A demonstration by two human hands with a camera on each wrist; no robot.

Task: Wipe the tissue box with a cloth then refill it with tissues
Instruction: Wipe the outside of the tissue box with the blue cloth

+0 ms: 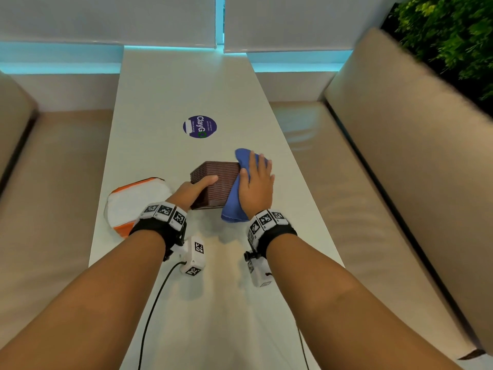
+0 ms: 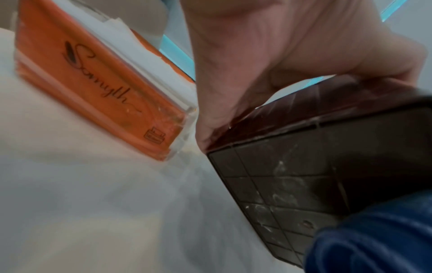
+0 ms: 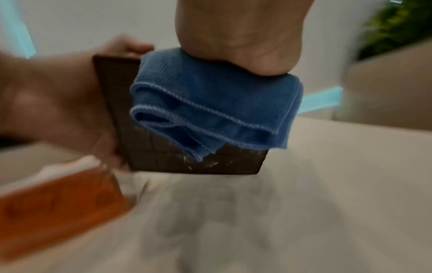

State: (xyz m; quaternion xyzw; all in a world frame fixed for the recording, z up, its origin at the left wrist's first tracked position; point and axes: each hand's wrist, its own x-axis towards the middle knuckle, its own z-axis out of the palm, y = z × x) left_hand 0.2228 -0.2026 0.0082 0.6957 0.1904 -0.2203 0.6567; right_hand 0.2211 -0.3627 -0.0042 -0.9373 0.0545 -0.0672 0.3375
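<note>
A brown woven tissue box (image 1: 216, 180) is tilted at mid-table, its gridded, scuffed base (image 2: 292, 175) turned toward me. My left hand (image 1: 194, 189) grips its left side, thumb lying across the upper face. A folded blue cloth (image 1: 234, 204) covers the box's right side, and my right hand (image 1: 256, 182) presses it there with flat, straight fingers. The right wrist view shows the cloth (image 3: 210, 103) draped under my palm (image 3: 245, 37) over the box (image 3: 145, 157). An orange and white tissue pack (image 1: 133, 201) lies on the table left of my left wrist.
The long white table (image 1: 186, 84) carries a round purple sticker (image 1: 199, 126) beyond the box. Beige cushioned benches (image 1: 53, 169) run along both sides. A green plant (image 1: 448, 30) stands behind the right bench. Window blinds close off the far end.
</note>
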